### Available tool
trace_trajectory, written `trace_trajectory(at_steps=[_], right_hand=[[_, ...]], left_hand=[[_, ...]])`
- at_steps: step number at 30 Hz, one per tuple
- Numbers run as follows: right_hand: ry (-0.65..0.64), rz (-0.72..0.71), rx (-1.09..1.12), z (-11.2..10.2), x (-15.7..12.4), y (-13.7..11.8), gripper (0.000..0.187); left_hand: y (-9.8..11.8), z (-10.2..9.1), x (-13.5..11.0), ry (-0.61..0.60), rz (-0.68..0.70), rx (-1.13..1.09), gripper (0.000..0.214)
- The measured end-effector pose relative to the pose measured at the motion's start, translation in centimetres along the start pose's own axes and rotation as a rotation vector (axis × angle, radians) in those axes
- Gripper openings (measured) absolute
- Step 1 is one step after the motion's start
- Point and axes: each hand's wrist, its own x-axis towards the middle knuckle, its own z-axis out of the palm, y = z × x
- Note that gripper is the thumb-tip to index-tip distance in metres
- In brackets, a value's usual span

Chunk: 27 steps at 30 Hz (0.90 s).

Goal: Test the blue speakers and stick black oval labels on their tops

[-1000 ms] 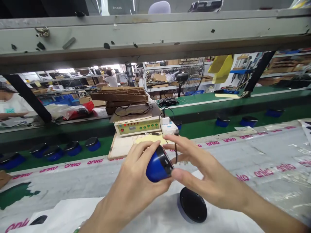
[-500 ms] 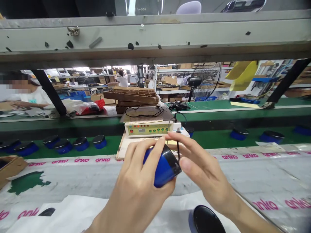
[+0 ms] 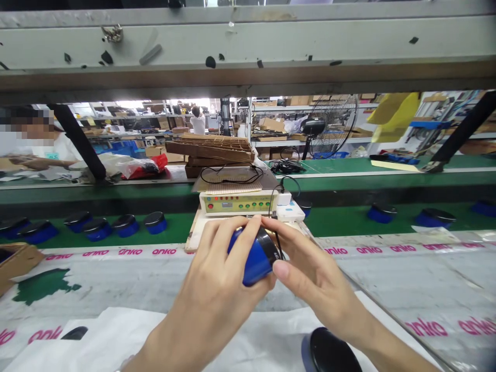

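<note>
My left hand (image 3: pixel 217 279) is wrapped round a blue drum-shaped device (image 3: pixel 258 263) with a black band, keeping it tilted above the bench. Small pale marks show on the band. The thumb of my right hand (image 3: pixel 313 274) presses on the band's near edge, while its fingers reach over the far side and meet my left fingertips. A thin black cable (image 3: pixel 277 240) runs between my right hand and the device; its lower end is partly hidden. Below my right wrist, a similar device (image 3: pixel 334 352) with a glossy black top lies on white sheeting (image 3: pixel 267 341).
A tester box (image 3: pixel 238 203) with buttons and lights stands ahead on a board. Several blue devices (image 3: pixel 126 226) line the green conveyor (image 3: pixel 337 219). Overhead crosses a shelf beam (image 3: pixel 248 46). A cardboard box (image 3: pixel 19 263) is at left. Another person (image 3: pixel 42 139) sits far left.
My right hand has moved left and closed in on the device, its thumb now pressing on the band. The cable has shifted left with it. The view has tilted slightly.
</note>
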Motion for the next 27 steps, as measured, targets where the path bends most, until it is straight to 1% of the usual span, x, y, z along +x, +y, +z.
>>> trace_trajectory(at_steps=[6, 11, 13, 19, 22, 27], right_hand=[[-0.001, -0.008, 0.032, 0.18, 0.02, 0.21, 0.043], [0.008, -0.013, 0.045, 0.4, -0.32, 0.23, 0.048], [0.0, -0.018, 0.051, 0.39, -0.38, 0.31, 0.049], [-0.021, 0.003, 0.018, 0.19, -0.38, 0.57, 0.05], [-0.016, 0.02, 0.016, 0.23, -0.48, 0.67, 0.051], [-0.001, 0.008, 0.019, 0.33, -0.53, 0.75, 0.05]], left_hand=[[0.02, -0.09, -0.23, 0.005, 0.028, 0.018, 0.049], [0.21, 0.13, -0.2, 0.046, 0.033, 0.029, 0.053], [0.18, 0.13, -0.16, 0.058, 0.041, 0.031, 0.051], [-0.24, -0.27, 0.01, 0.066, 0.0, -0.039, 0.051], [-0.35, -0.37, 0.1, 0.059, 0.0, -0.038, 0.052], [-0.34, -0.39, 0.17, 0.064, 0.006, -0.036, 0.051]])
